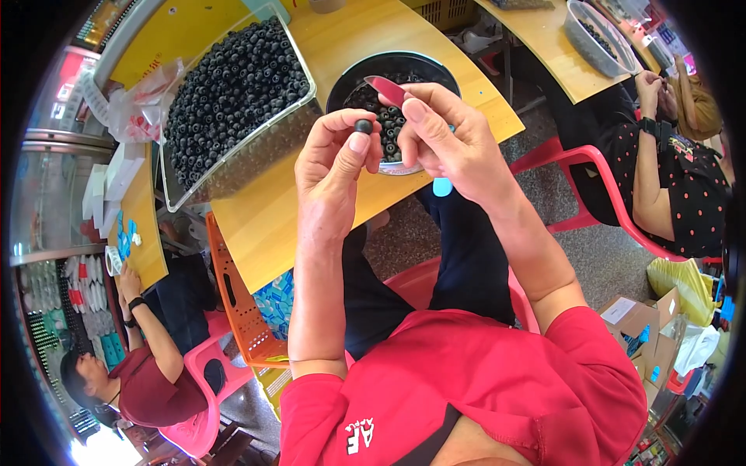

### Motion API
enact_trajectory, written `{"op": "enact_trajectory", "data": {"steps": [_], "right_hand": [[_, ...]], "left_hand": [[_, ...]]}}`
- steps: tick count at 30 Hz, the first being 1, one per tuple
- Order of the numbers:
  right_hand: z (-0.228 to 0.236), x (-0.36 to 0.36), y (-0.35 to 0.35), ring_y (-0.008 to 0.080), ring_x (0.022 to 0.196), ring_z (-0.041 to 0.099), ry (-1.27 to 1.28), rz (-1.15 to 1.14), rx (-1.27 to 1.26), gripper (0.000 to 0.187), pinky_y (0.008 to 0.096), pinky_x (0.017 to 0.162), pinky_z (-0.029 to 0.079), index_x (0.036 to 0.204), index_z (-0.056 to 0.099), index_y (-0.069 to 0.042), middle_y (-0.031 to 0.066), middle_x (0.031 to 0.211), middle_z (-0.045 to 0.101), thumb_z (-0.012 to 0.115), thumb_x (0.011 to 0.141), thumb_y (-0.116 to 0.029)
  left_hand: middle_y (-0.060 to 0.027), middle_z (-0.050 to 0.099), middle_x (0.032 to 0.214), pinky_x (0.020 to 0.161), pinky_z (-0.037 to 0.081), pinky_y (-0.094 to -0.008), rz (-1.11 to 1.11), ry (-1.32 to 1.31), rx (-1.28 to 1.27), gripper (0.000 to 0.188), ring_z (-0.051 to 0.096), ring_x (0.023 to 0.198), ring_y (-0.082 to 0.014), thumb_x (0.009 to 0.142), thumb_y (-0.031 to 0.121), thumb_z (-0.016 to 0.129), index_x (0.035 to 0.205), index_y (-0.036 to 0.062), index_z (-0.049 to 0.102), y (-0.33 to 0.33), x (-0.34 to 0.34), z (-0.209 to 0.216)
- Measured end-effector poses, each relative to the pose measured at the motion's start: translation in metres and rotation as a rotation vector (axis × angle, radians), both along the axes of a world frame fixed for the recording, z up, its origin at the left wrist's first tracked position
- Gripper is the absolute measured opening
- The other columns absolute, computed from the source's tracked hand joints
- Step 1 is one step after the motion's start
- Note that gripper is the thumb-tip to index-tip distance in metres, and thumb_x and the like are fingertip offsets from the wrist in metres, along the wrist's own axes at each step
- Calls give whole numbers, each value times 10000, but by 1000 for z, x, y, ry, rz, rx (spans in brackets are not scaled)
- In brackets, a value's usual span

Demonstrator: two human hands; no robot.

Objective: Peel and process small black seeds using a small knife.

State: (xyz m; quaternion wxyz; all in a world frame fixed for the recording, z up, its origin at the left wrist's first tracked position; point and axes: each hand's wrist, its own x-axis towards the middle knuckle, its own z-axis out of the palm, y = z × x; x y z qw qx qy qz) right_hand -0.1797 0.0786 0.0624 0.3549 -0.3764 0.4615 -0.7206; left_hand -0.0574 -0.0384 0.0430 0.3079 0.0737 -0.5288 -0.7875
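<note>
My left hand [332,167] pinches a small round black bead-like piece [363,126] between thumb and fingers. Closed around a small red knife [386,87], my right hand [452,138] is just to the right, the pointed blade aimed up and left. Both hands are over the near side of a dark round bowl [449,75], which holds many similar black pieces and is partly hidden by them. To the left, a large clear plastic tub [245,149] is heaped with the same black pieces [237,93]. Below my right hand shows a light blue tab [442,186]; what it belongs to is unclear.
The wooden table [268,233] ends close before my lap. An orange plastic crate [237,303] stands at its left. People sit on pink chairs on both sides; another clear tub [594,43] is on the right table. Cardboard boxes [641,334] lie at the lower right.
</note>
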Motion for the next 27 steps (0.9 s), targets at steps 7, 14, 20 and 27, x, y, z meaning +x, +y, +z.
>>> {"op": "enact_trajectory", "data": {"steps": [7,14,20,27], "right_hand": [[-7,2,3,43,616,553,357,37,51,422,173,511,390,1396,452,-30,1,798,604,473,1016,-212],[-11,-5,1,33,564,517,290,69,79,396,177,497,383,1391,469,-33,-15,667,559,452,1025,-185],[9,-6,8,15,531,485,168,180,141,399,163,464,341,1384,474,-23,-24,630,542,451,1029,-203],[-3,-4,3,33,554,504,229,80,128,390,175,493,382,1373,484,-22,2,677,574,452,1028,-202]], "left_hand": [[-43,613,961,696,438,-248,-77,-22,-2,188,533,775,-103,942,105,596,1104,10,587,-3,1,0],[-31,602,947,721,435,-246,-66,-9,6,164,520,775,-105,927,89,614,1064,-2,604,-1,1,-3],[-28,595,944,702,437,-238,-56,-14,-12,165,526,777,-100,924,76,620,1067,-4,602,-4,0,-5],[-22,596,931,702,446,-244,-49,-23,-8,166,536,780,-101,921,66,623,1071,0,603,-2,-6,-3]]}}
